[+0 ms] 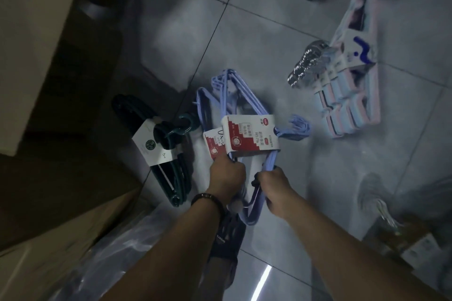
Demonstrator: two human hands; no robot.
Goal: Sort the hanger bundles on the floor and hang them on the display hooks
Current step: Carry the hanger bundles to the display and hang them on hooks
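A bundle of lilac-blue hangers (244, 105) with a red and white card sleeve lies just above the tiled floor at centre. My left hand (226, 175) grips its bar below the sleeve, and my right hand (276, 187) grips the same bundle further right. A second lilac bundle with a like sleeve (213, 143) lies partly under the first. A dark green hanger bundle (171, 151) with a white card lies on the floor to the left. A stack of pink and pale blue hanger bundles (352, 95) with metal hooks lies at the right.
Cardboard boxes (31, 51) stand along the left, with plastic-wrapped goods (117, 259) at the lower left. More packaged items (401, 234) sit at the lower right. A dark shoe (228, 234) shows below my arms. Grey floor tiles (244, 32) stretch ahead.
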